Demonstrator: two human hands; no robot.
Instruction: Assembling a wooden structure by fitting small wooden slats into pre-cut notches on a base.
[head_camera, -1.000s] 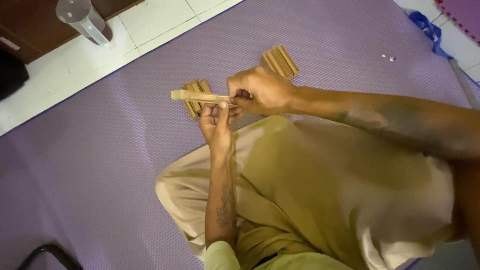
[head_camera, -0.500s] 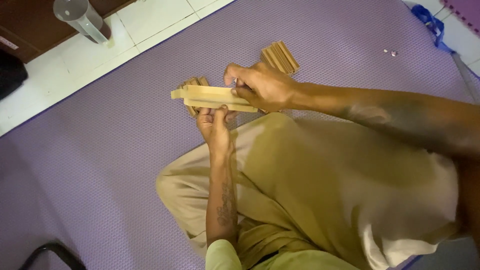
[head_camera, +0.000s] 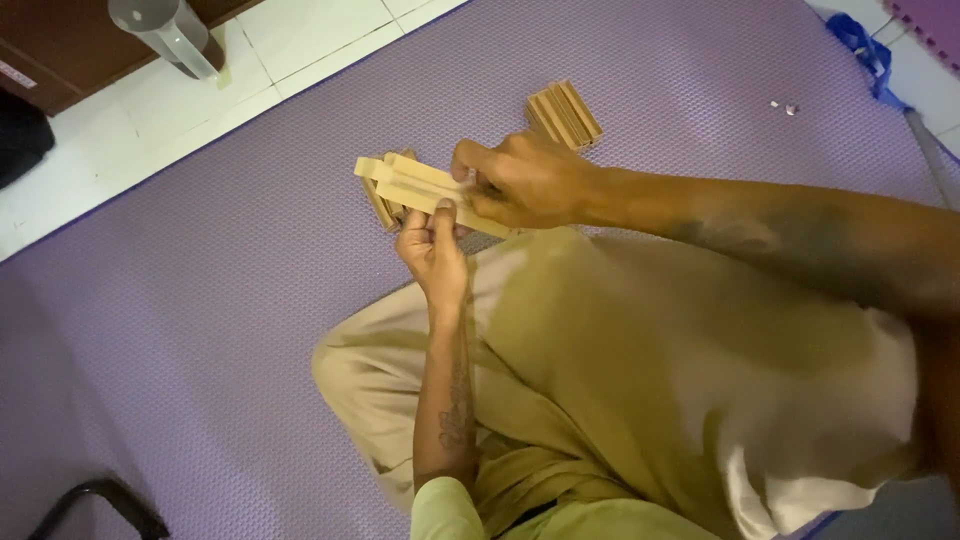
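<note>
Flat wooden slats (head_camera: 425, 185) are held together above the purple mat (head_camera: 200, 300), in front of the knees. The left hand (head_camera: 432, 250) grips them from below; the right hand (head_camera: 525, 182) pinches their near end. A slat stack (head_camera: 565, 113) lies beyond.

A purple textured mat (head_camera: 230, 300) covers most of the floor. Beyond it lie white tiles (head_camera: 300, 40). Dark wooden furniture (head_camera: 60, 40) stands top left.
</note>
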